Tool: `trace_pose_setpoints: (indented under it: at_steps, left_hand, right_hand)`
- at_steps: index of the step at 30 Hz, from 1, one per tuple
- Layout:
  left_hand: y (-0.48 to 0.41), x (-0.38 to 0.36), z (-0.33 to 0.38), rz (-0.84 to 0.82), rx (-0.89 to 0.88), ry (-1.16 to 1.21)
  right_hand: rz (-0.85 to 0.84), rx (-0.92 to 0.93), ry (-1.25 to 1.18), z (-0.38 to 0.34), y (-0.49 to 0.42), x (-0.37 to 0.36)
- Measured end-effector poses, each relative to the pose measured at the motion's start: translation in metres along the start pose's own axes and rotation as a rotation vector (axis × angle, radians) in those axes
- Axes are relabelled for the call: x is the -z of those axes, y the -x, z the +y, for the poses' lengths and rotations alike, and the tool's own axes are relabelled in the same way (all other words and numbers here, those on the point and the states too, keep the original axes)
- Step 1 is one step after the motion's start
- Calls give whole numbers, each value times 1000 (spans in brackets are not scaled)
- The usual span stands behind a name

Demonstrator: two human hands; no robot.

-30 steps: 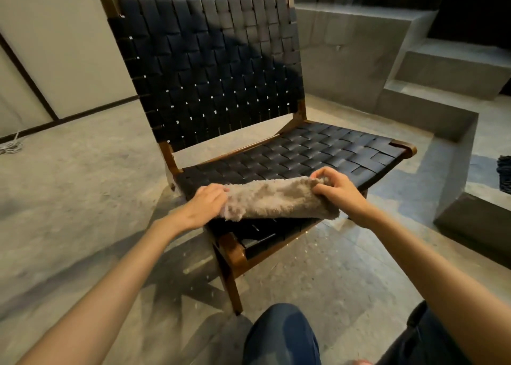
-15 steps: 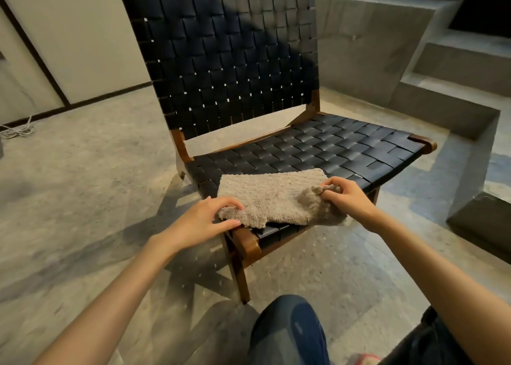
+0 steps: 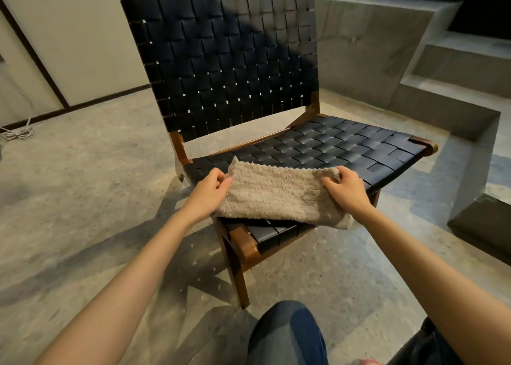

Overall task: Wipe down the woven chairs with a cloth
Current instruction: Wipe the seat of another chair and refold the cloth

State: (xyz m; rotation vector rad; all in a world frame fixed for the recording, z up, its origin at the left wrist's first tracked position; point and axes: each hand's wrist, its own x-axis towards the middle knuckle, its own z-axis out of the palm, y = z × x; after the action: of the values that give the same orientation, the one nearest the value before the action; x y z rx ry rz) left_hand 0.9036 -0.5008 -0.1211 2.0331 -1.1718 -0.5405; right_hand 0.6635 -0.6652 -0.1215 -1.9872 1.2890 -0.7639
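A low chair (image 3: 331, 143) with a brown wooden frame and black woven straps on seat and back stands in front of me. A beige terry cloth (image 3: 273, 196) lies spread across the near left corner of the seat and hangs a little over the front edge. My left hand (image 3: 207, 193) pinches the cloth's left edge. At the cloth's right end, my right hand (image 3: 345, 190) grips a bunched fold of it.
Concrete steps (image 3: 442, 93) rise behind and to the right of the chair. A pale wall (image 3: 69, 33) with a dark baseboard runs at the left, with a coil of white cable (image 3: 16, 132) on the floor. My knee (image 3: 287, 337) shows at the bottom.
The cloth has been opened out from a narrow roll into a wider flat sheet on the seat. Both hands have shifted their hold along its ends, and the view has moved closer.
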Motion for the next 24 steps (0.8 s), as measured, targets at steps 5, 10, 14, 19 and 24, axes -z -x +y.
trace_pose_setpoints:
  at_steps: [5,10,14,19,24]
  left_hand:
    - [-27,-11,-2,-4,159,-145]
    - [-32,-17,-7,27,243,-158]
    - [-33,-13,-10,0,273,-211]
    - [-21,-4,-19,20,282,-187]
    - [-2,-8,-20,90,4,-415]
  right_hand:
    - [-29,-29,230,-4,-26,-12]
    - [-87,-100,381,-5,-35,-22]
    - [8,-71,315,-4,-28,-20]
    - [135,-75,355,4,-15,-6]
    - [-21,-243,436,11,-5,0]
